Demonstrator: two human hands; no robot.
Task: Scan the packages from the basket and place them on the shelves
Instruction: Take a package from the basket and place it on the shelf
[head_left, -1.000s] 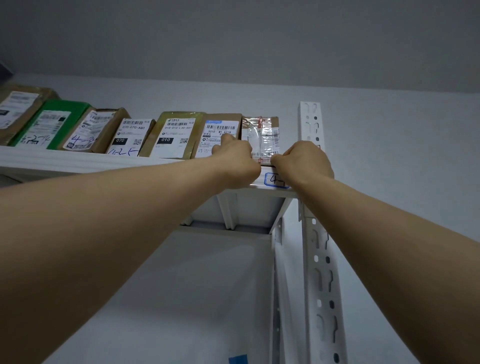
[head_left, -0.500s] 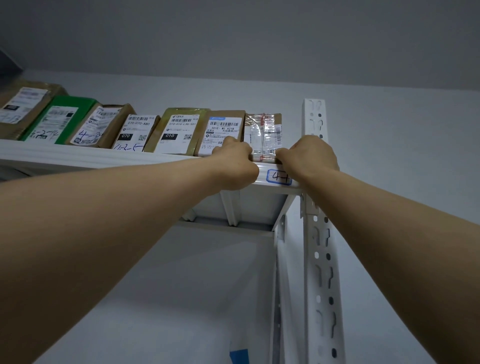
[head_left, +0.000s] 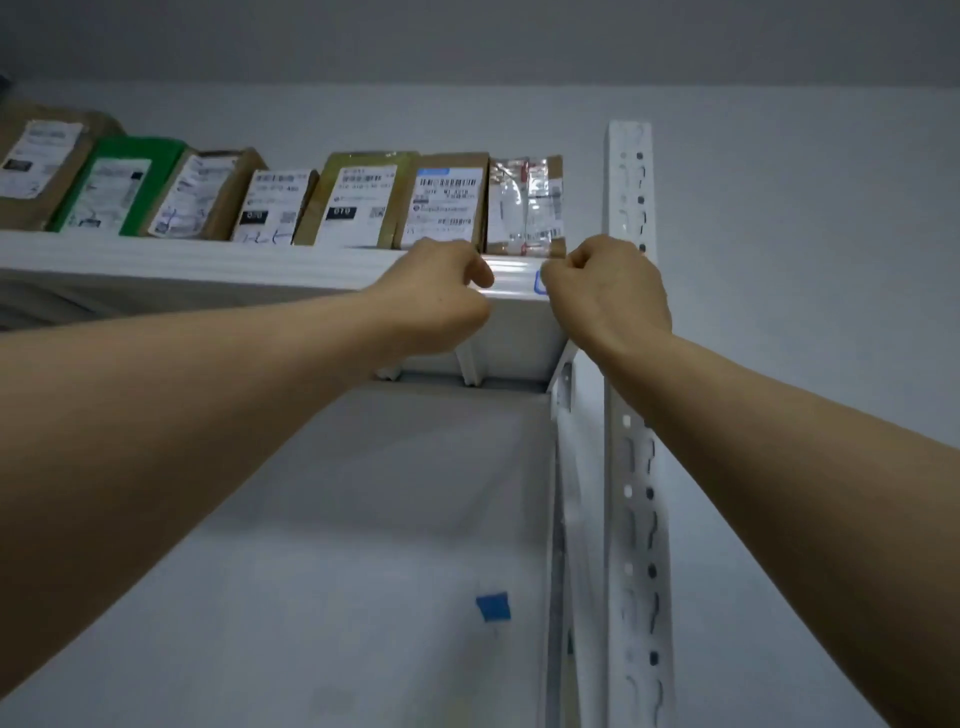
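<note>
1. The top shelf (head_left: 208, 260) has a smooth white metal rim. On it, flat packages stand on edge in a leaning row: a brown cardboard package (head_left: 36, 166), a glossy green package (head_left: 119, 187), then several more with white printed labels.
2. A kraft-paper package (head_left: 444, 200) carries a crisp barcode label.
3. The left grip (head_left: 441, 291) hangs just below that package in front of the rim. Its fingers are curled into a fist with nothing seen in it.
4. The taped package (head_left: 524, 208), brown card under shiny, crinkled clear film, stands last in the row at the shelf's right end. It is hard against the kraft-paper package and above the gap between the two grips.
5. The right grip (head_left: 605, 291) is also a closed, seemingly empty fist, and it half covers a blue-outlined tag (head_left: 538, 280) on the rim.
6. A white steel post (head_left: 628, 182), punched with keyhole slots, rises at the right.
</note>
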